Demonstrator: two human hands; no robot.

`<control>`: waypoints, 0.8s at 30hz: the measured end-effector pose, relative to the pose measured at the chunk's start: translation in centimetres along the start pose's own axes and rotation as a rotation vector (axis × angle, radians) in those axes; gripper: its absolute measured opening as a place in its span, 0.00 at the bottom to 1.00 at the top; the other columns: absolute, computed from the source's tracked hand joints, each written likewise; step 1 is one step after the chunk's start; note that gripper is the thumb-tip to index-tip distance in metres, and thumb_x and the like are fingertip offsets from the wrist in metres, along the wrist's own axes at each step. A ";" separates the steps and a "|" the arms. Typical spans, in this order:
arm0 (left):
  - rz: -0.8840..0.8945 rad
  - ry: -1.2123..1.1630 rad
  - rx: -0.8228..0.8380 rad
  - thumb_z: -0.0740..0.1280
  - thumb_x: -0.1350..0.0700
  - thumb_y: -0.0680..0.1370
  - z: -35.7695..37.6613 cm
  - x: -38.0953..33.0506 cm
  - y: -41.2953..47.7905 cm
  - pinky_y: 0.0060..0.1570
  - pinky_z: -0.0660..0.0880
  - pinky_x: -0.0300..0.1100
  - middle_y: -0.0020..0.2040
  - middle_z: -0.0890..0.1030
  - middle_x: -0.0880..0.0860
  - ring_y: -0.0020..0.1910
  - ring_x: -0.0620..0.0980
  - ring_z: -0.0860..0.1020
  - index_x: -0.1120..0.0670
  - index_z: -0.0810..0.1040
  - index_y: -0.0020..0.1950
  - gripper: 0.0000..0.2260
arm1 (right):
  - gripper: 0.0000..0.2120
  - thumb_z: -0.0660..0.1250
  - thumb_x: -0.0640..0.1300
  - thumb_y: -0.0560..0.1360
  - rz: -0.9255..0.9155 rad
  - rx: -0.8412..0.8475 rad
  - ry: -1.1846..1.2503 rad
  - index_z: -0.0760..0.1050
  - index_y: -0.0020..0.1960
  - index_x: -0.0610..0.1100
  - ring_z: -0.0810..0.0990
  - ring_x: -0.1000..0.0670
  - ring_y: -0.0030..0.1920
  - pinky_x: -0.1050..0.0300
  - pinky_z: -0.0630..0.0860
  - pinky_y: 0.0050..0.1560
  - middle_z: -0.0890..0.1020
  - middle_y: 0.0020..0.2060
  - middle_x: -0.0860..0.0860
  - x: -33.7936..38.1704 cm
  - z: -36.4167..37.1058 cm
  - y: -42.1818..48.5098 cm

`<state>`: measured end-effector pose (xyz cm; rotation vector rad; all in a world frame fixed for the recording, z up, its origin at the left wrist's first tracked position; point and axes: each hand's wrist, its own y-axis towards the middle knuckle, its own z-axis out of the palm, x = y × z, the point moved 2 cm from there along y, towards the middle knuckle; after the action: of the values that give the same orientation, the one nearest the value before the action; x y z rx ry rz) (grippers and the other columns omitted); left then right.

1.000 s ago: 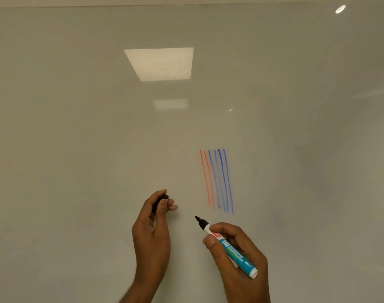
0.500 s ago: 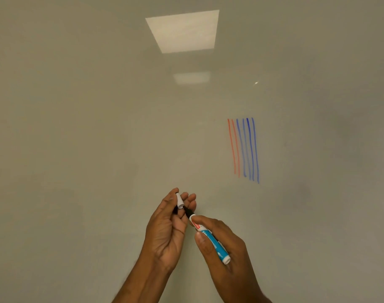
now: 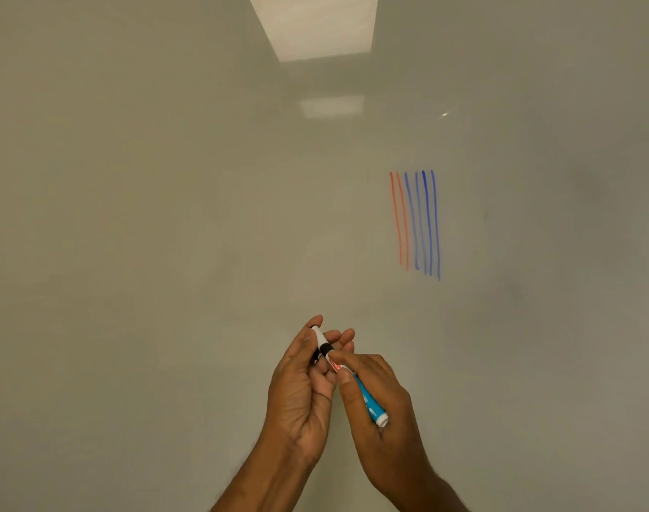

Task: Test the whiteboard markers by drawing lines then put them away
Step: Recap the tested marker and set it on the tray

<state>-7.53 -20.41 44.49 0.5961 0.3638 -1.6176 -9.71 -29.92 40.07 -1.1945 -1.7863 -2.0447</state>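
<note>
Blue-barrelled, the marker sits low in the middle of the frame, with the right hand curled round its barrel in a firm grip. The left hand pinches the black-and-white cap, which looks pushed over the tip, so I'd say capping is about done. Farther up the whiteboard, right of centre, stand two red lines and four blue lines. Putting away is left; no holder shows.
</note>
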 end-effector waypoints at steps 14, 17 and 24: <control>0.055 0.010 -0.142 0.63 0.59 0.84 -6.9 -1.8 -2.0 0.47 0.85 0.47 0.49 0.84 0.65 0.53 0.61 0.86 0.60 0.78 0.66 0.12 | 0.23 0.56 0.76 0.71 0.155 0.103 0.087 0.77 0.57 0.67 0.80 0.60 0.54 0.59 0.81 0.55 0.81 0.49 0.68 -1.5 5.5 -4.8; 0.019 -0.013 -0.178 0.61 0.58 0.85 -10.0 -2.9 -2.7 0.45 0.85 0.48 0.52 0.85 0.66 0.54 0.60 0.86 0.60 0.79 0.66 0.13 | 0.17 0.60 0.72 0.73 0.199 0.144 0.155 0.77 0.57 0.68 0.81 0.62 0.53 0.70 0.78 0.51 0.80 0.50 0.72 -0.6 6.9 -6.3; 0.002 -0.066 -0.295 0.60 0.58 0.85 -18.8 -5.5 -5.0 0.57 0.80 0.54 0.61 0.82 0.65 0.59 0.58 0.84 0.59 0.78 0.69 0.14 | 0.10 0.70 0.51 0.70 0.438 0.279 0.336 0.79 0.49 0.48 0.84 0.50 0.42 0.62 0.80 0.39 0.85 0.40 0.54 -0.8 10.9 -10.9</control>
<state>-9.05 -4.66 31.81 0.3183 0.5417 -1.5411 -10.83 -17.55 30.85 -0.9834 -1.4382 -1.5773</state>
